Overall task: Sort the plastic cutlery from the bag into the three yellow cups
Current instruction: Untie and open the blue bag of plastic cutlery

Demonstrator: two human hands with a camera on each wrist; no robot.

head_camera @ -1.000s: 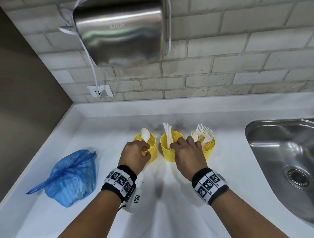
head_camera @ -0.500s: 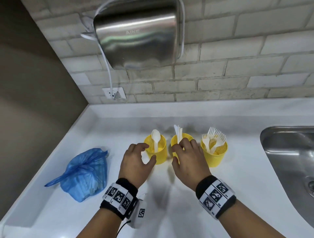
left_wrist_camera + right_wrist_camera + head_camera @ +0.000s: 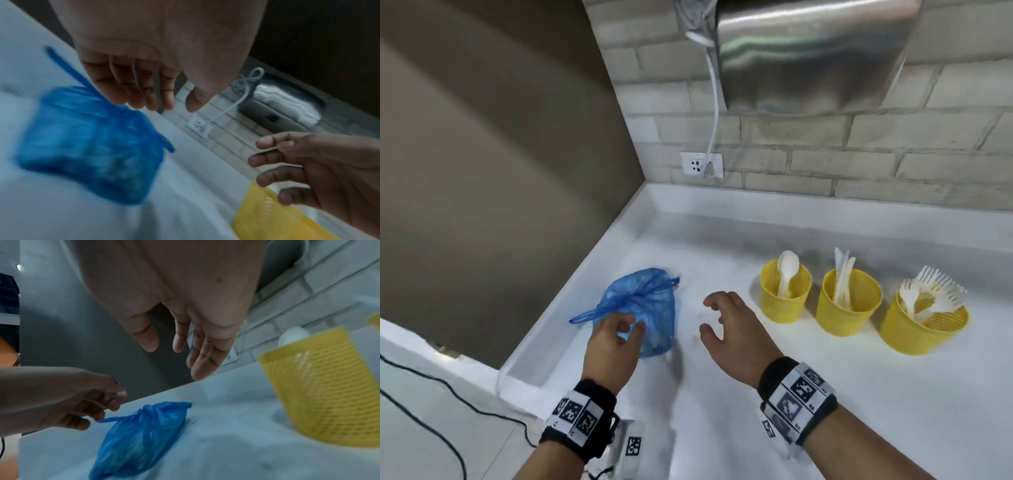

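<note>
A knotted blue plastic bag [image 3: 643,308] [image 3: 88,142] [image 3: 139,431] lies on the white counter [image 3: 722,411] near its left corner. My left hand [image 3: 619,329] [image 3: 164,100] hovers just over the bag's near side, fingers loosely spread, holding nothing. My right hand [image 3: 714,315] [image 3: 176,353] is open in the air between the bag and the cups. Three yellow cups stand in a row: the left cup [image 3: 786,294] [image 3: 327,389] holds a white spoon [image 3: 787,267], the middle cup [image 3: 849,305] knives [image 3: 842,274], the right cup [image 3: 921,325] forks [image 3: 935,287].
A steel hand dryer [image 3: 815,51] hangs on the brick wall above the cups, its cord running to a wall socket [image 3: 700,164]. A brown side wall [image 3: 482,171] bounds the counter's left edge. Black cables [image 3: 421,407] lie on the floor at lower left.
Both hands have left the left and middle cups and moved left toward the blue bag. The head view has swung left, so the sink is out of sight.
</note>
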